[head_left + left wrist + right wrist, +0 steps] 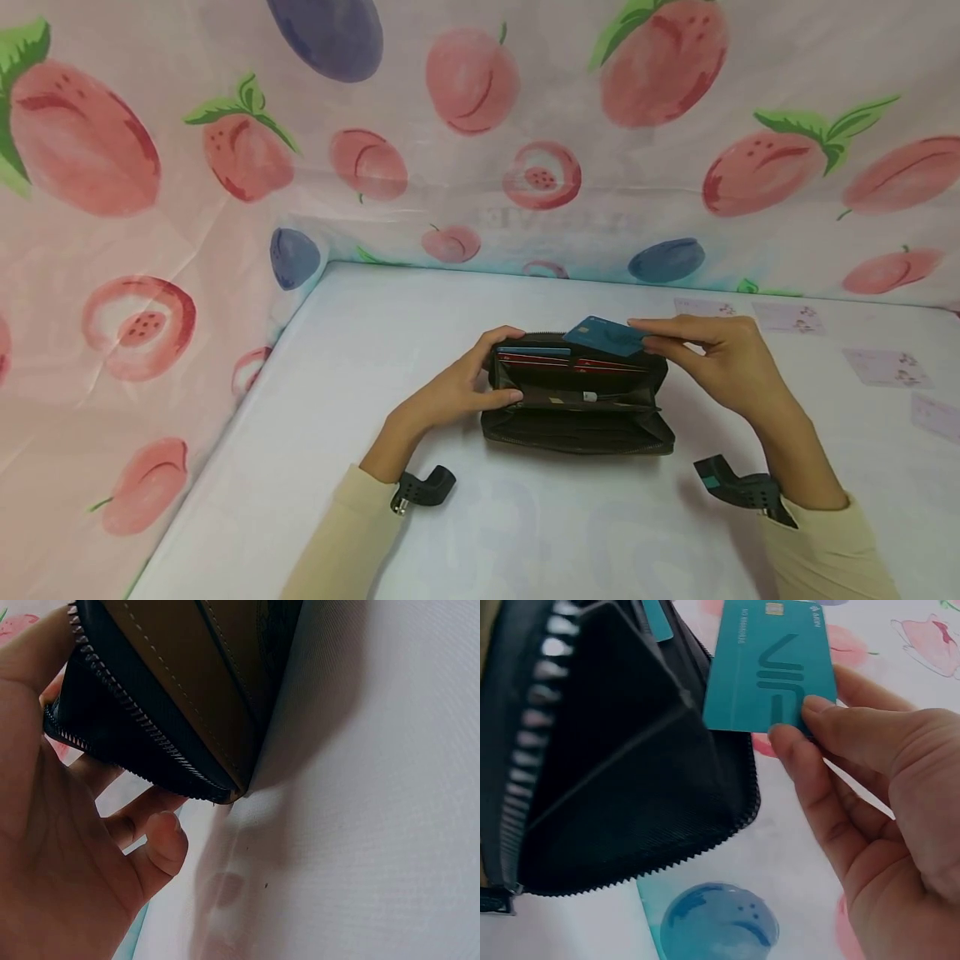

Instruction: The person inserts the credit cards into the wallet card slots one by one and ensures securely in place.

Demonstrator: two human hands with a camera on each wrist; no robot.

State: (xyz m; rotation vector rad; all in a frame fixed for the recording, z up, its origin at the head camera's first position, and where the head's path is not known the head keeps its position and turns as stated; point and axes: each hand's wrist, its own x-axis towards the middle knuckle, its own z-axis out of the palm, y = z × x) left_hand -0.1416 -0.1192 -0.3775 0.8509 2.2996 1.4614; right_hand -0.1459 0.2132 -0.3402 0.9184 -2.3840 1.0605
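A dark zip-around wallet (577, 437) stands spread wide on the white table, its inner pockets facing up. My left hand (453, 387) grips its left end, with the thumb at the inner edge and fingers at the back. Between thumb and fingertips, my right hand (723, 358) pinches a teal chip card (769, 675) marked VIP. That card is tilted and overlaps the wallet's back right edge in the head view. In the slots along the back panel, a blue card edge (534, 351) and several red-edged cards show. Brown stitched leather (187, 682) of the wallet appears in the left wrist view.
Several pale pink rectangles (787, 318) with floral marks lie flat at the table's right side. A fruit-print cloth (465, 200) rises behind and to the left of the white tabletop (360, 333). Each wrist carries a black mount (423, 487).
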